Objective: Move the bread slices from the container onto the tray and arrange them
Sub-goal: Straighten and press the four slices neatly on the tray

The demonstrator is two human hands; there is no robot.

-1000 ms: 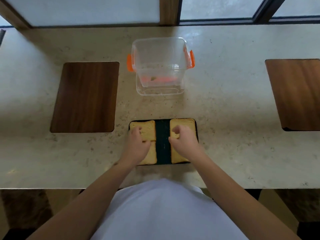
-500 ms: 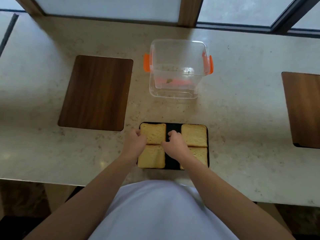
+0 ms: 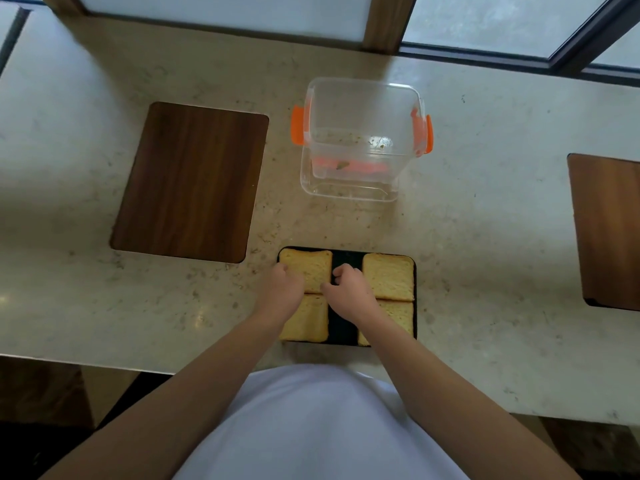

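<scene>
A black tray lies near the counter's front edge with bread slices in two columns. The far left slice and near left slice form one column. The far right slice and near right slice form the other. My left hand has curled fingers against the left edge of the far left slice. My right hand sits over the tray's bare middle strip, fingers curled at that slice's right edge. The clear container with orange clips stands beyond the tray and holds only crumbs.
A dark wooden board is set into the pale stone counter to the left of the container. A second wooden board lies at the right edge. Window frames run along the back of the counter.
My right hand has moved from the right column of slices to the right edge of the far left slice. My left hand stays at the left column. The view has shifted slightly.
</scene>
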